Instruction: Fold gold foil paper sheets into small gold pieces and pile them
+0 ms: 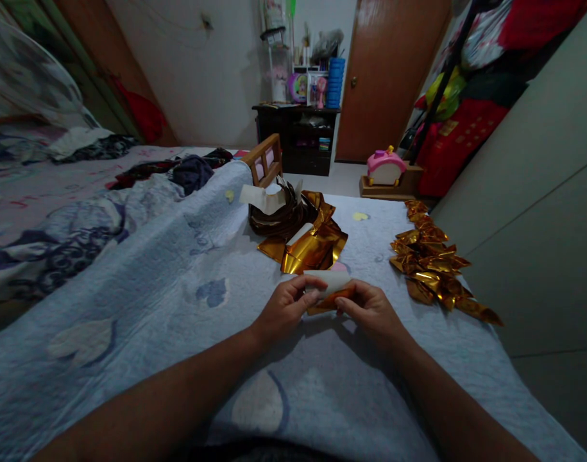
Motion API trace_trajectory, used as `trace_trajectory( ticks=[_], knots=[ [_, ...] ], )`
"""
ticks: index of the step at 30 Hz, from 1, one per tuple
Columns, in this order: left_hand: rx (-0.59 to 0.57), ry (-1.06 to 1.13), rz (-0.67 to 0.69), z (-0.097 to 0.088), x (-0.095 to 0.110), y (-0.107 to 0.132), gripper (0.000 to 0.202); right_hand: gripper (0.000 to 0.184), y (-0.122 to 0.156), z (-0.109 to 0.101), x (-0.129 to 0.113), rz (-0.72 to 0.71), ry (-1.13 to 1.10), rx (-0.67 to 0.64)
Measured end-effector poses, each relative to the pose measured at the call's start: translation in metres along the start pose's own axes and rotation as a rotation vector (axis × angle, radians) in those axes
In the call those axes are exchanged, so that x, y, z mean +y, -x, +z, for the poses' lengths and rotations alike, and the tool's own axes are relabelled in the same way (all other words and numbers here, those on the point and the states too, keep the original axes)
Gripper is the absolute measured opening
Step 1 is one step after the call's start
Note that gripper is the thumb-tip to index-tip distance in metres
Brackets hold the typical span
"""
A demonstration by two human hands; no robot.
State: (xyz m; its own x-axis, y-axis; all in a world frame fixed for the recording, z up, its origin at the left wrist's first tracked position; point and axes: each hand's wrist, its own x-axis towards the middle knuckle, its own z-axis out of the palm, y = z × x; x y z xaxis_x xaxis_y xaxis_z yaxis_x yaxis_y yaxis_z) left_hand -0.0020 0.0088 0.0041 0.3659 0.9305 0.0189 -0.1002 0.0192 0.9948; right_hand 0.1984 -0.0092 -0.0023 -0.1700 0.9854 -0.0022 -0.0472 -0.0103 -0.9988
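Observation:
A small sheet of gold foil paper (330,290), white on its back, is pinched between both my hands over the light blue quilt (187,308). My left hand (286,307) grips its left end with curled fingers. My right hand (370,309) pinches its right end. Just beyond the hands lies a loose stack of flat gold foil sheets (312,247). To the right, a heap of folded gold foil pieces (430,263) runs along the quilt's edge.
A dark basket (276,215) with white paper in it stands behind the foil stack. Crumpled clothes (187,172) lie on the bed at the left. A wooden chair back (267,159), a pink toy (385,167), a dark shelf (297,138) and a brown door (389,77) lie beyond.

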Motion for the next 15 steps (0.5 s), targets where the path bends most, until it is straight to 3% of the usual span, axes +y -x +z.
trace_trajectory(
  ticks=[7,15],
  knots=[
    [-0.097,0.010,0.057,-0.0032,-0.0023,0.0032,0.052,0.026,0.0003,0.0043,-0.0047,-0.012,-0.022,0.033],
    [0.009,-0.008,0.074,0.0055,-0.0042,0.0032,0.039,0.030,0.0003,0.0047,-0.0004,0.012,-0.048,0.048]
  ],
)
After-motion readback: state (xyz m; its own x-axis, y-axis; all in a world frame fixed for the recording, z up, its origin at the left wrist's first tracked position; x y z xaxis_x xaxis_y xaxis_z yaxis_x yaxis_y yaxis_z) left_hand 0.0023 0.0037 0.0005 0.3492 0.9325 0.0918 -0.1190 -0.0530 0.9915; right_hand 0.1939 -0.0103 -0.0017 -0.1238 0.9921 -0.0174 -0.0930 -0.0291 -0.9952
